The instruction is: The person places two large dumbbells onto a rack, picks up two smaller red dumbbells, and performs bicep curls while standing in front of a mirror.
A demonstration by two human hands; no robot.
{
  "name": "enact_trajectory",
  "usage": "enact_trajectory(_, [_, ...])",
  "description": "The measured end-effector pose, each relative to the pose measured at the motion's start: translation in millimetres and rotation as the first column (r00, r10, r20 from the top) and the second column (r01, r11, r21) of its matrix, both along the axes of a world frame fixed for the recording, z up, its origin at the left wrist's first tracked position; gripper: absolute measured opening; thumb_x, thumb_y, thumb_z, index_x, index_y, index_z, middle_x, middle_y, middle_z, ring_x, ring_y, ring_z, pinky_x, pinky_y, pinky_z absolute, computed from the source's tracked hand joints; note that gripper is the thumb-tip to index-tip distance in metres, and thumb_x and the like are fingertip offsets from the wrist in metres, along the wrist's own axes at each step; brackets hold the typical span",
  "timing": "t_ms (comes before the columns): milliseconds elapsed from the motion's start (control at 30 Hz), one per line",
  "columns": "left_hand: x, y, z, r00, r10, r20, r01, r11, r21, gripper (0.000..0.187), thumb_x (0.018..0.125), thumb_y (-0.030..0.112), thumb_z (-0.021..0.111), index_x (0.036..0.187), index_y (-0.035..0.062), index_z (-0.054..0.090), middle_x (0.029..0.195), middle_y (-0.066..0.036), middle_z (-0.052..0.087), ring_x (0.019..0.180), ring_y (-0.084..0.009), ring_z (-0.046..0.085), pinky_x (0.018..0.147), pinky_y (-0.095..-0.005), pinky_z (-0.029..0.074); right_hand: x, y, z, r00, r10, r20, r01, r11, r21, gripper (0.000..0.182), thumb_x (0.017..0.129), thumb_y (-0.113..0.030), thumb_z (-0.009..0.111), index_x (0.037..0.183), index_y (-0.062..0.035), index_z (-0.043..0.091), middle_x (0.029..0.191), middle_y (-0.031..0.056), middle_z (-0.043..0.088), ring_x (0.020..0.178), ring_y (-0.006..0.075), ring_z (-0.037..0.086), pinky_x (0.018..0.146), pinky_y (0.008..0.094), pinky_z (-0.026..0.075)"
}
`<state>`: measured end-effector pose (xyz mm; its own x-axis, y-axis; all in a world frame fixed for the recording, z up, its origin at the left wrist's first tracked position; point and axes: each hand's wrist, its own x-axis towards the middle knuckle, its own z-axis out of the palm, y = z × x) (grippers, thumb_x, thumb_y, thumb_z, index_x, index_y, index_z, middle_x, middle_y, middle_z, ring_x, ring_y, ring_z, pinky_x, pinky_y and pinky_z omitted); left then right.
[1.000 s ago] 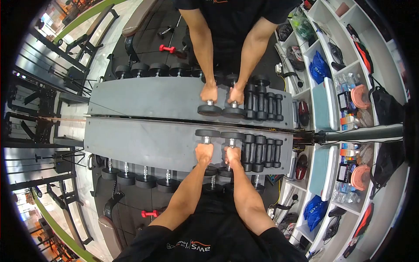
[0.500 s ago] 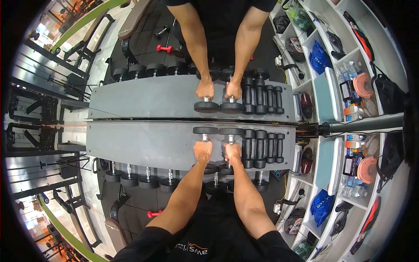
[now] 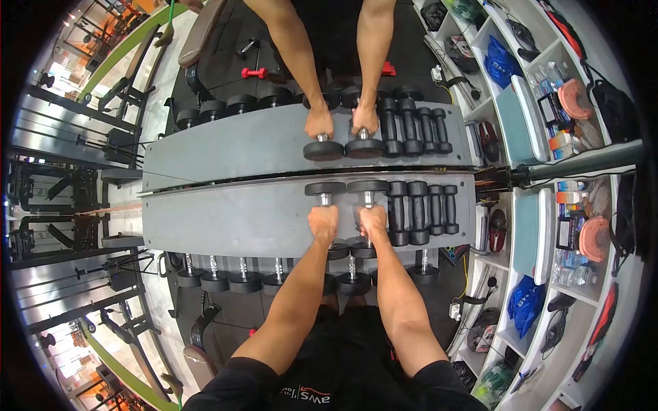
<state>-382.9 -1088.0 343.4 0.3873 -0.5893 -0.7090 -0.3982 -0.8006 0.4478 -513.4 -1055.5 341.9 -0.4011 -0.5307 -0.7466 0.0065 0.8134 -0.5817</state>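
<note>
On a grey shelf top (image 3: 219, 222), two large round-headed dumbbells lie side by side, pointing toward a mirror. My left hand (image 3: 323, 222) is wrapped round the handle of the left dumbbell (image 3: 325, 188). The handle of the right dumbbell (image 3: 368, 186) is in my right hand (image 3: 373, 220), close beside the first. Just right of it stands a row of several smaller black dumbbells (image 3: 417, 212). The mirror beyond the shelf shows both arms and the same dumbbells.
More round-headed dumbbells (image 3: 245, 282) rest on a lower level along the shelf's near edge. White shelving (image 3: 504, 312) on the right holds a blue bag (image 3: 526, 306), bottles and a pink item (image 3: 593, 238). Gym machines (image 3: 123, 322) stand at the left.
The view has tilted and shifted, so the shelf and its dumbbells appear slightly higher and turned. Both hands keep their hold on the same two dumbbells.
</note>
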Motion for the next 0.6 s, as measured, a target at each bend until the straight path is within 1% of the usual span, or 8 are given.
enact_trajectory(33, [-0.3, 0.3, 2.4, 1.0, -0.001, -0.002, 0.001, 1.0, 0.003, 0.032, 0.075, 0.015, 0.055, 0.088, -0.0107, 0.068, 0.084, -0.026, 0.07, 0.068, -0.0359, 0.071, 0.06, -0.0435, 0.057, -1.4, 0.0, 5.7, 0.999, 0.035, -0.024, -0.035, 0.999, 0.005, 0.031, 0.082, -0.026, 0.069, 0.085, 0.0044, 0.065, 0.065, 0.013, 0.064, 0.047, 0.0227, 0.063, 0.042, 0.0357, 0.05])
enact_trajectory(67, [-1.1, -1.7, 5.3, 1.0, -0.001, -0.006, 0.001, 1.0, 0.003, 0.032, 0.075, 0.015, 0.055, 0.089, -0.0101, 0.069, 0.087, -0.026, 0.07, 0.072, -0.0369, 0.072, 0.064, -0.0437, 0.058, -8.6, -0.9, 12.9, 0.991, 0.131, -0.017, -0.13, 0.988, 0.082, 0.047, 0.082, -0.034, 0.072, 0.108, 0.0038, 0.062, 0.084, 0.0192, 0.069, 0.069, 0.031, 0.07, 0.06, 0.041, 0.057])
enact_trajectory(167, [-0.2, -1.5, -16.5, 0.996, -0.007, 0.084, 0.008, 1.0, -0.012, 0.033, 0.075, 0.016, 0.056, 0.093, -0.0078, 0.07, 0.095, -0.028, 0.07, 0.089, -0.0405, 0.07, 0.079, -0.0439, 0.056, -10.7, 15.5, 23.6, 0.772, 0.387, -0.504, -0.464, 0.885, -0.032, 0.07, 0.079, -0.036, 0.075, 0.132, 0.0001, 0.045, 0.114, 0.0235, 0.061, 0.1, 0.0363, 0.066, 0.084, 0.0461, 0.053])
enact_trajectory(267, [2.7, 3.6, -49.4, 0.992, 0.008, 0.128, 0.018, 0.98, -0.2, 0.026, 0.076, 0.013, 0.053, 0.073, -0.0095, 0.065, 0.062, -0.019, 0.064, 0.049, -0.0272, 0.063, 0.044, -0.0409, 0.051, -10.7, 40.4, 67.6, 0.749, 0.407, -0.523, -0.585, 0.778, -0.231, 0.091, 0.077, -0.037, 0.077, 0.144, -0.0031, 0.026, 0.135, 0.025, 0.043, 0.123, 0.0447, 0.047, 0.1, 0.0531, 0.042])
enact_trajectory(400, [0.4, 2.5, -33.8, 0.974, -0.06, 0.218, 0.09, 0.987, -0.13, 0.027, 0.075, 0.013, 0.052, 0.077, -0.0088, 0.068, 0.068, -0.019, 0.067, 0.057, -0.0287, 0.068, 0.052, -0.0395, 0.054, 6.7, 78.6, 88.2, 0.588, 0.603, -0.539, -0.734, 0.678, -0.044, 0.106, 0.07, -0.042, 0.081, 0.149, -0.0087, 0.019, 0.145, 0.0195, 0.03, 0.134, 0.0408, 0.034, 0.102, 0.058, 0.037])
enact_trajectory(500, [-0.4, 3.6, -27.1, 0.976, -0.063, 0.209, 0.092, 0.987, -0.133, 0.028, 0.075, 0.014, 0.052, 0.079, -0.0077, 0.07, 0.071, -0.02, 0.069, 0.062, -0.0291, 0.07, 0.058, -0.0391, 0.056, 20.4, 99.8, 72.8, 0.47, 0.616, -0.633, -0.775, 0.631, 0.039, 0.1, 0.071, -0.043, 0.08, 0.148, -0.0092, 0.026, 0.151, 0.0221, 0.023, 0.138, 0.0415, 0.027, 0.109, 0.0622, 0.024])
enact_trajectory(533, [-0.4, 2.2, -28.4, 0.973, -0.07, 0.219, 0.099, 0.987, -0.126, 0.029, 0.075, 0.015, 0.052, 0.079, -0.0073, 0.07, 0.072, -0.02, 0.069, 0.063, -0.0292, 0.071, 0.06, -0.0391, 0.056, 18.7, 104.6, 68.2, 0.508, 0.58, -0.636, -0.768, 0.64, -0.03, 0.091, 0.074, -0.036, 0.08, 0.146, -0.0082, 0.032, 0.153, 0.0234, 0.02, 0.138, 0.0422, 0.026, 0.11, 0.0614, 0.022])
enact_trajectory(600, [1.7, 1.3, -28.0, 0.968, -0.1, 0.23, 0.127, 0.986, -0.106, 0.03, 0.075, 0.017, 0.053, 0.082, -0.0066, 0.07, 0.075, -0.02, 0.07, 0.067, -0.0303, 0.071, 0.065, -0.0393, 0.056, 14.8, 109.0, 59.4, 0.437, 0.59, -0.679, -0.817, 0.577, -0.024, 0.086, 0.075, -0.031, 0.079, 0.145, -0.0082, 0.034, 0.153, 0.0244, 0.019, 0.138, 0.0425, 0.025, 0.11, 0.0588, 0.023])
